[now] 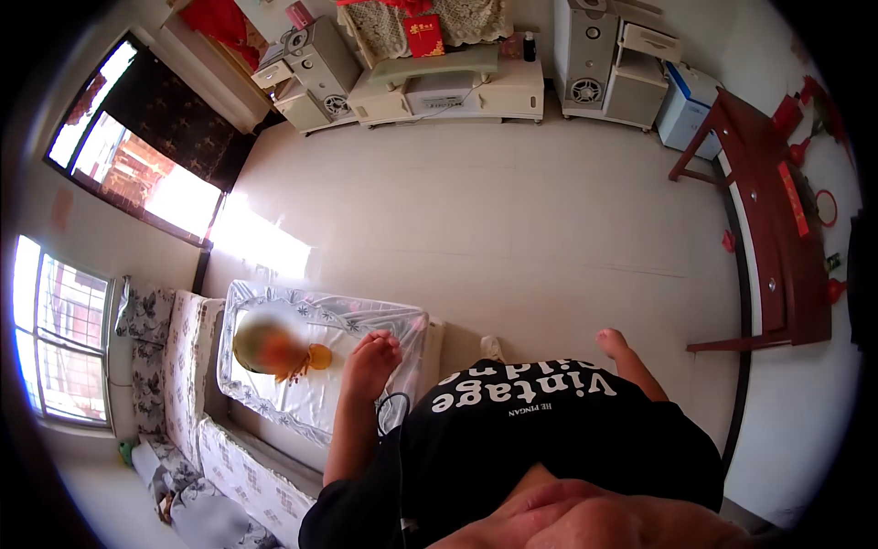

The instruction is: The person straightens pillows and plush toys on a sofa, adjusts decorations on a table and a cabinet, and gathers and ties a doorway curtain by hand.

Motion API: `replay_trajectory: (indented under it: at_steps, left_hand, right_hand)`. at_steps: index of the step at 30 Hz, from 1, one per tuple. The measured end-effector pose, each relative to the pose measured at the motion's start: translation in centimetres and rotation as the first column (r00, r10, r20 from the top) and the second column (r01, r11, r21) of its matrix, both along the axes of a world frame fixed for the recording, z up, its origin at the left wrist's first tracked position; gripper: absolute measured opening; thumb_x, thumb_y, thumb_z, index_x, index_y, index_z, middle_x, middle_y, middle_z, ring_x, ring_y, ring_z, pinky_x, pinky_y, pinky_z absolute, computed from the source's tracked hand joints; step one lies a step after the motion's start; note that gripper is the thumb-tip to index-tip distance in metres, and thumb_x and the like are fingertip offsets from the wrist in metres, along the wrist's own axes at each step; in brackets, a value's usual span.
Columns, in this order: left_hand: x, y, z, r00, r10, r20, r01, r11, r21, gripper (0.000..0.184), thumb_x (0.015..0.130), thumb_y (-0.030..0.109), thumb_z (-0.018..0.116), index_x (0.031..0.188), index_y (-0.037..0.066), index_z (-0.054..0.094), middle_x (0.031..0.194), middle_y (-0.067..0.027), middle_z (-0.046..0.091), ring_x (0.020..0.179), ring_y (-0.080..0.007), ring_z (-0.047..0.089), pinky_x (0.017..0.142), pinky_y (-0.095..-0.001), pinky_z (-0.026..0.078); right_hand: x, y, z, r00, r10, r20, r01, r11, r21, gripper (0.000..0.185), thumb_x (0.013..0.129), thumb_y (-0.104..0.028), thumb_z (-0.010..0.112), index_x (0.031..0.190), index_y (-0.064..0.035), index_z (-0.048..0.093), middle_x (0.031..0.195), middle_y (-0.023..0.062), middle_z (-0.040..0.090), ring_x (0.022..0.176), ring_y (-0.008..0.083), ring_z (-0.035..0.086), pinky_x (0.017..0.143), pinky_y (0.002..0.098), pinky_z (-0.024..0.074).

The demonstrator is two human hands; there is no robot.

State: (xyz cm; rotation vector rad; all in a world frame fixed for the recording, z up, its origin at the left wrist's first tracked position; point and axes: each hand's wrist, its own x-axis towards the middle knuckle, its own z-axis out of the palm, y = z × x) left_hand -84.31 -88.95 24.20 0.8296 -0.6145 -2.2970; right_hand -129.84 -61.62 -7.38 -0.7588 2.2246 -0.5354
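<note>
My left hand is raised near the right side of a low table draped in a clear, patterned cover. Its fingers are curled in, and no object shows in them. On the table stands a round greenish-brown thing with a blurred orange-red middle; a small yellow round thing sits beside it. My right hand hangs out to the right over the floor, small in view, fingers folded and nothing seen in them. Below my left hand, a black cable loops by my shirt.
A light shoe shows on the tiled floor. Ahead stands a white TV cabinet between tall speakers. A red-brown desk lines the right wall, near a blue-and-white box. A covered sofa runs along the left.
</note>
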Motion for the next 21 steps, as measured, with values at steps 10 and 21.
replay_trajectory:
  at_steps: [10,21]
  left_hand:
    - [-5.8,-17.4,1.3,0.999,0.044,0.006,-0.044,0.999,0.010,0.014,0.083,0.007,0.045,0.095,0.002,0.050,0.085,-0.0098,0.055,0.079,-0.0194,0.053,0.072,-0.0296,0.044]
    - [-9.1,-25.5,0.7,0.916,0.398,0.043,-0.399,0.917,0.010,0.015,0.082,0.007,0.046,0.095,0.002,0.051,0.084,-0.0098,0.056,0.077,-0.0193,0.054,0.072,-0.0302,0.045]
  right_hand:
    - [-7.1,-7.7,0.7,0.886,0.453,-0.096,-0.382,0.832,0.401,0.015,0.069,-0.016,0.058,0.080,-0.0062,0.063,0.084,0.0105,0.061,0.077,0.0298,0.058,0.069,0.0370,0.0464]
    - [-21.9,-28.2,-5.5,0.712,0.701,0.042,-0.592,0.568,0.572,0.016,0.077,-0.015,0.052,0.080,-0.0037,0.062,0.080,0.0114,0.062,0.074,0.0268,0.058,0.064,0.0374,0.0463]
